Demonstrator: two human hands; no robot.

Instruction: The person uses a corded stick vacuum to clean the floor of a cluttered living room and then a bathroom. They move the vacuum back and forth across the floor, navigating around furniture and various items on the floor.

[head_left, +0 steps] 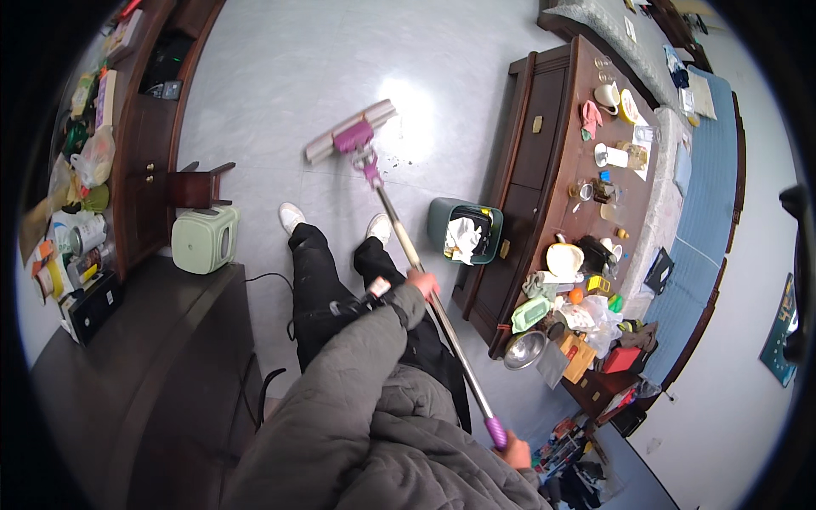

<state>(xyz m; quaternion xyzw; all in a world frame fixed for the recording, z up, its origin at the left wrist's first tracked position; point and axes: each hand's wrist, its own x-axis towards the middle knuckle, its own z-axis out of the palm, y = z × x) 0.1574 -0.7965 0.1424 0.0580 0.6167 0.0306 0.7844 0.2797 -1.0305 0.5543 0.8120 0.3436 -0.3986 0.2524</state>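
A sponge mop with a purple and pale head (pixel 351 133) rests on the grey floor ahead of my feet. Its long metal pole (pixel 449 334) slants back toward my right side. Partway down the pole, my left hand (pixel 421 284) is wrapped round it. At the pole's near end, my right hand (pixel 515 450) closes on the purple handle grip (pixel 495 432), its fingers partly hidden. Small dark crumbs (pixel 396 162) lie on the floor just right of the mop head. A dark green bin (pixel 442 242) with white and black refuse in it stands right of the pole.
To the right runs a dark wooden table (pixel 552 144) crowded with cups, bowls and bags. A steel bowl (pixel 524 349) sits at its near corner. On the left are a wooden cabinet (pixel 144 191), a small stool (pixel 200 185) and a pale green box-shaped container (pixel 201 241).
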